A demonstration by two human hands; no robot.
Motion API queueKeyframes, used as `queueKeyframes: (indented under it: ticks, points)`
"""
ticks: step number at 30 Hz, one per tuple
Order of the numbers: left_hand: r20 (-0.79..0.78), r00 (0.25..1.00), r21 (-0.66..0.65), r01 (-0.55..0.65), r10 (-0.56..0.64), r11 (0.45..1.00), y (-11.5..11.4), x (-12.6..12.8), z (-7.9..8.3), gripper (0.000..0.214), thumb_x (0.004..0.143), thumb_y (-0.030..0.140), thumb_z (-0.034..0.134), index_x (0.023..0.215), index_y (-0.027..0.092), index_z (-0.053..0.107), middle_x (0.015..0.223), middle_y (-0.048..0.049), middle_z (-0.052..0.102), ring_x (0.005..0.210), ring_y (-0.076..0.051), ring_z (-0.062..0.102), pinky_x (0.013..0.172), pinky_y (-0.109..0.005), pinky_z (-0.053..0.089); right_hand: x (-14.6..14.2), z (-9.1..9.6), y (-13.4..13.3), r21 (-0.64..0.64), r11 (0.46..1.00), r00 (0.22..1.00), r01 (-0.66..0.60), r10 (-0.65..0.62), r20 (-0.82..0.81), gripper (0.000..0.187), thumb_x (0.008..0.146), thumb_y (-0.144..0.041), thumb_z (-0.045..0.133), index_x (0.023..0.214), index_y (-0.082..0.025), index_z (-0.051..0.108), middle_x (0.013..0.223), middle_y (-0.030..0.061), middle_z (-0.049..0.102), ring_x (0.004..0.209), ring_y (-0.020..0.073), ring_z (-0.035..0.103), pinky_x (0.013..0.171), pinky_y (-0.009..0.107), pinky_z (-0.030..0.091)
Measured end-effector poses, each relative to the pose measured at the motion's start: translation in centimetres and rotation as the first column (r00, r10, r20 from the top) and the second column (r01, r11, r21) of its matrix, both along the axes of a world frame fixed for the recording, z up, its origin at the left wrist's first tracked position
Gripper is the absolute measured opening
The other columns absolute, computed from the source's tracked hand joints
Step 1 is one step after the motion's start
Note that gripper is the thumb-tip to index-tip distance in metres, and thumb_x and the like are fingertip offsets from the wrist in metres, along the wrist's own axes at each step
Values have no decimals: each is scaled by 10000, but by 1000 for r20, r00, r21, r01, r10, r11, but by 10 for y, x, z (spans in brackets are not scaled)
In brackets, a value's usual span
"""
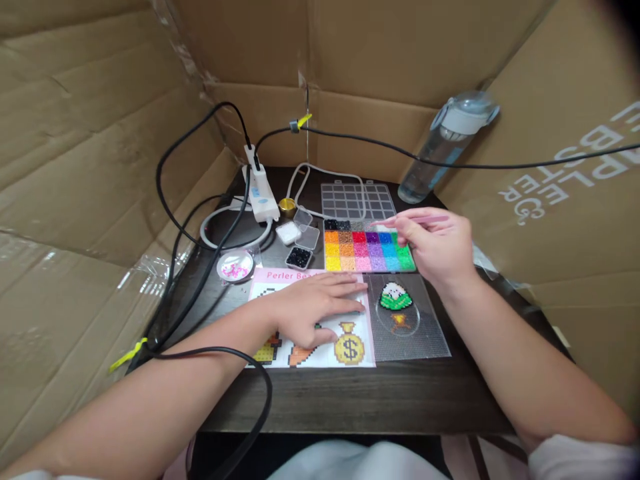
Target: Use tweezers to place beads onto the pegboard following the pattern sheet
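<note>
My left hand (315, 308) lies flat, fingers stretched out, on a printed bead pattern sheet (350, 343) that shows a money bag and other designs. My right hand (440, 250) pinches pink tweezers (400, 221) whose tips point left over a tray of sorted coloured beads (367, 252). In front of that hand lies a clear pegboard (420, 333) with a partly built green and white bead figure (395, 297).
A dark table (350, 393) stands inside cardboard walls. At the back are a water bottle (445, 150), the tray's clear lid (357, 200), a white power adapter (261, 190) with black cables, small bead boxes (299, 257) and a dish of pink beads (235, 267).
</note>
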State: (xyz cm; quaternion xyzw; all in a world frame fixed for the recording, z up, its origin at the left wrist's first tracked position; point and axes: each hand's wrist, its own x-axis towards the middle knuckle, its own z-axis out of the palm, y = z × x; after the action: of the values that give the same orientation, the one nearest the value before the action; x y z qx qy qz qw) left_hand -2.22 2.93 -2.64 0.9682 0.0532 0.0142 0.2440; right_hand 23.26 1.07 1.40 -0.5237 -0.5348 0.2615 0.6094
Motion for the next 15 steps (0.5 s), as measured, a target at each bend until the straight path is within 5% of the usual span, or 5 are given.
queueKeyframes:
  ticks: [6, 15]
  points:
    - [56, 998, 17, 19, -20, 1000, 3, 2, -6, 655, 911, 411, 639, 1517, 172, 562, 1735, -136, 297, 1619, -344, 279, 1328, -541, 253, 24, 2, -60, -24, 1000, 997, -15, 16, 76, 219, 842, -462, 853, 840, -247, 810, 831, 72, 796, 574, 166, 654, 537, 334, 575]
    - [61, 997, 34, 34, -36, 999, 5, 3, -6, 669, 922, 442, 630, 1529, 171, 556, 1728, -149, 303, 1614, -363, 286, 1320, -565, 269, 52, -34, -112, -98, 930, 926, -354, 363, 103, 47, 844, -220, 855, 838, -265, 868, 818, 50, 827, 688, 205, 789, 637, 298, 657]
